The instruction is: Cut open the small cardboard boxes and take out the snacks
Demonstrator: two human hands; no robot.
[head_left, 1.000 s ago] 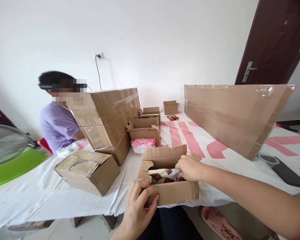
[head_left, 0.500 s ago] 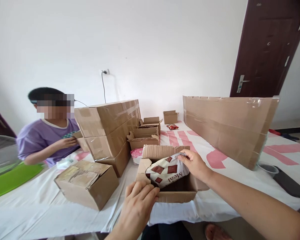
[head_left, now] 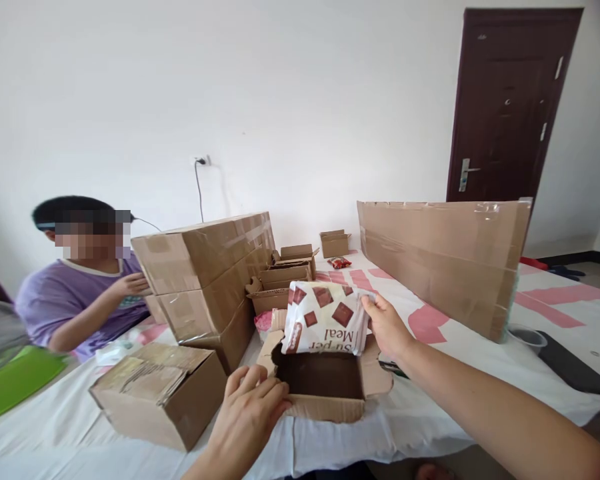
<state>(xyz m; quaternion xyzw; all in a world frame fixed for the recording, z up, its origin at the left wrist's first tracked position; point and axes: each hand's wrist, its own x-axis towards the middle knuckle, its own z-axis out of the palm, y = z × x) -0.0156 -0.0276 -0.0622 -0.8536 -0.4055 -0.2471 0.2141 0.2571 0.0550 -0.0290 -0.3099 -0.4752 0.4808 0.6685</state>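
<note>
My right hand [head_left: 387, 323] pinches the right edge of a white snack packet [head_left: 325, 317] printed with brown chocolate squares and upside-down "Meal" lettering. The packet hangs upright just above the open cardboard box [head_left: 325, 408], whose dark inside shows below it. At the box's left front corner, my left hand [head_left: 253, 407] grips the wall, fingers curled over the rim. The box's flaps are folded outward, and the packet hides most of the back one.
A closed carton [head_left: 155, 393] sits at the left, before stacked cartons [head_left: 210, 280]. Open small boxes [head_left: 280, 287] and a red packet [head_left: 339, 263] lie farther back. A tall cardboard panel [head_left: 445, 260] stands right, near a plastic bowl [head_left: 527, 339]. Another person [head_left: 80, 307] sits left.
The snack packet has come up out of the box in my right hand and now faces me upright. My left hand stays on the box corner. The camera view has shifted.
</note>
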